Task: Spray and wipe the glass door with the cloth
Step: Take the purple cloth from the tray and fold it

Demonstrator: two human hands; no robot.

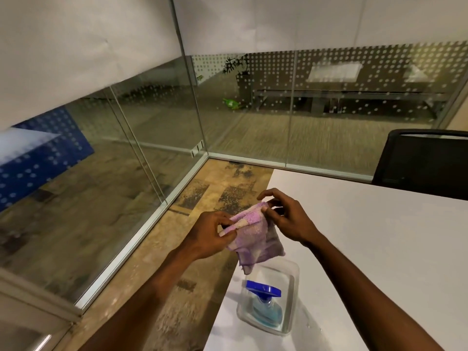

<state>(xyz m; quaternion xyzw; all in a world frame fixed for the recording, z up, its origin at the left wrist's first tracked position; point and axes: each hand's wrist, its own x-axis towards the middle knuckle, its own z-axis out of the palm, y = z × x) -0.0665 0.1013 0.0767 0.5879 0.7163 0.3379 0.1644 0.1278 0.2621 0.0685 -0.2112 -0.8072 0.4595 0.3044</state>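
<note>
**Glass waiting, cloth being readied over the table edge**

Glass panels filled the far and left sides of the view, meeting at a corner post, with a band of white dots across the upper part. Which panel was the door could not be told from here; all stood well apart from the hands, so no wiping had begun, by my reading.

White and bare, the table took up the right side, its near-left edge running beside a strip of patterned carpet that lay between it and the glass. That strip looked like the only free path to the panels. A black chair stood at the table's far side, against the back glass, and would likely block reach there.

Near the table's edge sat a clear plastic tub with the blue-capped spray bottle lying inside it, untouched by either hand, probably parked there to keep both hands free.

Above the tub, the purple cloth hung in the air. The left hand pinched its near corner between thumb and fingers, and the right hand gripped the upper edge with its fingertips, apparently to fold or square it into a wiping pad.
</note>
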